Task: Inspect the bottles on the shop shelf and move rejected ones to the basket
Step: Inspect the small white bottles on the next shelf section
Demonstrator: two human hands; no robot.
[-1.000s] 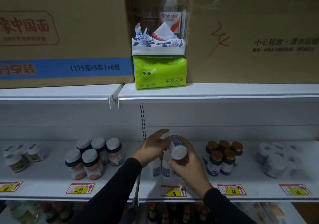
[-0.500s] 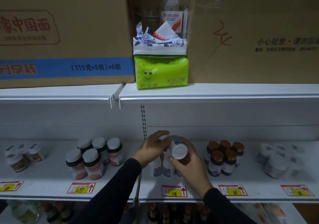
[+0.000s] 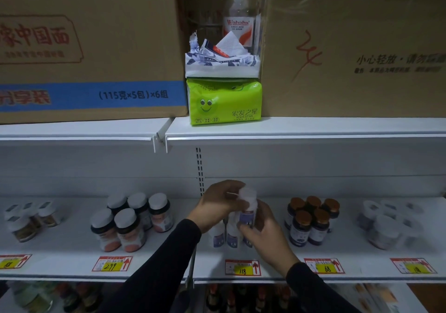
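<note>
**Both hands on one white-capped bottle at the middle shelf**

We see the left hand [image 3: 218, 204] and the right hand [image 3: 264, 234] holding the same small bottle [image 3: 247, 210] in front of the white shop shelf [image 3: 72, 247], lifted a bit above the shelf floor. The bottle is roughly upright, white cap up (cap area is motion-blurred), blue-purple label facing us. Left hand fingers curl round the top part near the cap; right hand wraps the lower body from the right side. Both sleeves are dark.

Just under and behind the held bottle stand similar small white bottles [image 3: 225, 236] with blue labels, above the price tag "118" [image 3: 242, 268]. Left of the hands we note a cluster of white-lidded jars [image 3: 131, 218] with orange on the labels, above tag "299" [image 3: 112, 263]. Right of the hands is a group of brown-capped dark bottles [image 3: 312, 218], above tag "68" [image 3: 324, 266]. Far left and far right groups are too blurred to tell what they are.

On the upper shelf: a green tissue pack [image 3: 224, 102] with an opened white-blue tissue pack [image 3: 220, 63] on it, a clear water bottle [image 3: 240, 14] behind, and cardboard boxes [image 3: 91, 47] on both sides. Basket is out of view.
</note>
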